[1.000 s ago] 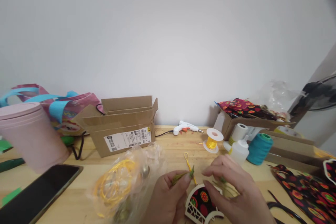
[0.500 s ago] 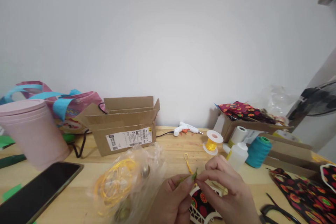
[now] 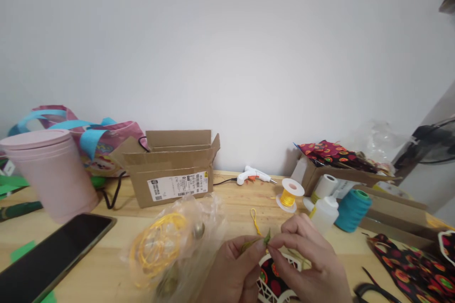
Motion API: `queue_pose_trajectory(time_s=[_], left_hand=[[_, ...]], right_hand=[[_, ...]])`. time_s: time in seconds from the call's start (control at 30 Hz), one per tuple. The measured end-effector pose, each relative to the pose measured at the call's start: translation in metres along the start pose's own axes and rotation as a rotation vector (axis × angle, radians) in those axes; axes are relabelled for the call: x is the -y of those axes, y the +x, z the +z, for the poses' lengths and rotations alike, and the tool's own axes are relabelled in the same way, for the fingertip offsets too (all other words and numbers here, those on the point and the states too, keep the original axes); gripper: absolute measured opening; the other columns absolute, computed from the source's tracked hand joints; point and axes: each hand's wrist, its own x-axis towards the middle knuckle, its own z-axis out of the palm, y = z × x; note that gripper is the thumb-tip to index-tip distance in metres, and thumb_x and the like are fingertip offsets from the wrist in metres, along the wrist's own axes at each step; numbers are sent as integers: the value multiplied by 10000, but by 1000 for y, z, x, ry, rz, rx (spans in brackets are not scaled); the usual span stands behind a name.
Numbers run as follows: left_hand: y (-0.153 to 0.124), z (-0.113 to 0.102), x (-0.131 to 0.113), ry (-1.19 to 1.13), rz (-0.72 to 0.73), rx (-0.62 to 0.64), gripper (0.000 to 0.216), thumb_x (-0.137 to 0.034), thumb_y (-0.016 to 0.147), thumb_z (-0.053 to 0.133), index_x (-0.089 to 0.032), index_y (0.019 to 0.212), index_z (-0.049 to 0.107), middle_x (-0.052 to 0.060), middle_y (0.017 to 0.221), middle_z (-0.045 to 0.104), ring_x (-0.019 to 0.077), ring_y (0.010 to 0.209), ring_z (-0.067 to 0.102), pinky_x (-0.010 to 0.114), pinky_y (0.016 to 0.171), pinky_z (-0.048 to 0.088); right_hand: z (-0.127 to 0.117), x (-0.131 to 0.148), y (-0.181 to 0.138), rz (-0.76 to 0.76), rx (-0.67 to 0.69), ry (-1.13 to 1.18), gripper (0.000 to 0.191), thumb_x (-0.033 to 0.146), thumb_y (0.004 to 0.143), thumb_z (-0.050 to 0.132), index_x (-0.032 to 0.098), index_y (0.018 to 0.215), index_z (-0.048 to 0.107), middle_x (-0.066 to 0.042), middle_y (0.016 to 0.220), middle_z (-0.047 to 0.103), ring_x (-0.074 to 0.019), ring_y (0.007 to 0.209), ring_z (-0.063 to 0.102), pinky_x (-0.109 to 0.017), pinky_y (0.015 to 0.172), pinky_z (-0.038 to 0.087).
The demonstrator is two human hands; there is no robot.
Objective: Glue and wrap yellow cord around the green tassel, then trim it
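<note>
My left hand and my right hand meet at the bottom centre, both pinched on a small olive-green strand. A yellow cord loop rises just behind the strand. Under my hands lies a white cut-out piece lined with black patterned fabric. A clear plastic bag with yellow cord and brass bells rests left of my left hand.
A black phone and pink tub stand left. At the back are a colourful tote bag, an open cardboard box and a glue gun. Right: yellow spool, white bottle, teal spool, fabric box, patterned fabric.
My right hand has moved left from above the cut-out piece and closed its fingertips on the green strand held by my left hand. The view has shifted slightly.
</note>
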Motion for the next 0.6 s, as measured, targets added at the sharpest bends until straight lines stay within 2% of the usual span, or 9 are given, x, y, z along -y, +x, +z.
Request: queue_pose_trajectory(time_s=[0.07,0.13,0.23,0.3,0.43,0.6], left_hand=[[0,3,-1,7,2,-24,216,-342,622,665,-136,604,602,-129,270,250,-4,245,138,155,286,86],[0,5,-1,-23,39,-50,189,-304,603,688,-125,620,630,-105,298,333,0,266,223,144,307,162],[3,6,2,-80,134,-52,168,-277,582,705,-123,625,654,-37,407,497,55,384,433,180,435,341],[4,4,4,-36,169,-66,168,-280,586,700,-123,632,662,-9,453,545,94,451,496,226,508,386],[5,0,6,191,203,-136,199,-305,612,673,-112,658,666,-3,470,548,85,441,459,221,482,360],[2,0,4,378,152,-225,217,-349,652,626,-133,648,644,-82,333,366,25,310,254,178,340,171]], right_hand=[[0,1,1,-16,-21,-27,93,78,676,560,160,635,576,-2,557,465,-122,537,451,-239,465,359],[-1,2,0,-23,-31,-59,94,74,672,559,158,634,576,-7,557,473,-121,532,445,-241,468,351],[-3,2,-2,-37,-45,-129,94,73,671,562,160,645,583,-10,553,485,-122,529,426,-247,481,329],[-5,3,-5,-63,-41,-201,88,87,672,570,170,652,591,-7,542,491,-121,518,404,-247,478,298],[-5,6,-6,-115,-66,-364,116,132,696,553,186,601,592,2,492,491,-121,490,366,-258,470,230],[-1,9,-7,-147,-111,-491,182,156,727,531,193,557,585,9,465,487,-124,486,343,-275,486,204]])
